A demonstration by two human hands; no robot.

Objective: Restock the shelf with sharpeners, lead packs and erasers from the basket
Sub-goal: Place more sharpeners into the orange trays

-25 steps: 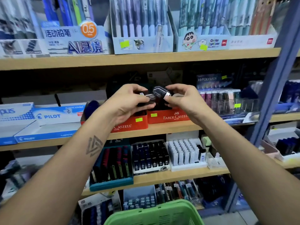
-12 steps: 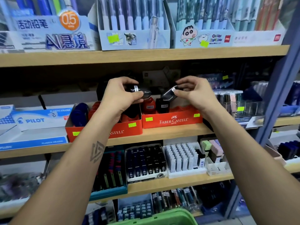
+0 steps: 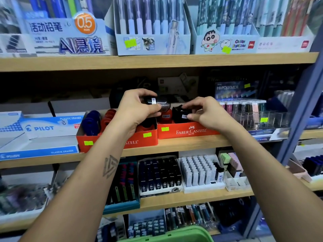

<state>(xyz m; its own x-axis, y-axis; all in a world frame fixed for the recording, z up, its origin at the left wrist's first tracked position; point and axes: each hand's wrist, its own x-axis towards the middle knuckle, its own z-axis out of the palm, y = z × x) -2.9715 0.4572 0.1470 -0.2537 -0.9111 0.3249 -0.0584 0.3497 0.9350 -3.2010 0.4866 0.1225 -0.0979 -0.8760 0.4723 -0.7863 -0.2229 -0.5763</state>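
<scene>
Presently, both hands work at the middle shelf (image 3: pixel 174 144), above two red Faber-Castell display boxes that stand side by side and touch.

Left hand (image 3: pixel 138 109): fingers and thumb curled round a dark, rounded sharpener (image 3: pixel 160 104) bearing a small white barcode label. It is held in the air above the seam between the left red box (image 3: pixel 120 139) and the right red box (image 3: pixel 188 131), clear of both.

Right hand (image 3: pixel 208 113): thumb and fingertips pinch a black sharpener (image 3: pixel 180 112) with a white label. This item sits inside the right red box, at its front, just beside a red sharpener (image 3: pixel 166 117) that stands in the same box.

Contents of the left red box: blue sharpeners (image 3: pixel 91 123) at the left end, red ones next to them; the left wrist hides part of the right end.

Surroundings: a white and blue Pilot eraser carton (image 3: pixel 45 127) stands left of the red boxes on the same shelf. The shelf below carries trays of lead packs (image 3: pixel 160 173) in dark and white cases. The rim of a green basket (image 3: pixel 167 235) shows at the bottom edge of the view, below the arms; its contents cannot be seen. A triangular tattoo marks the left forearm.
</scene>
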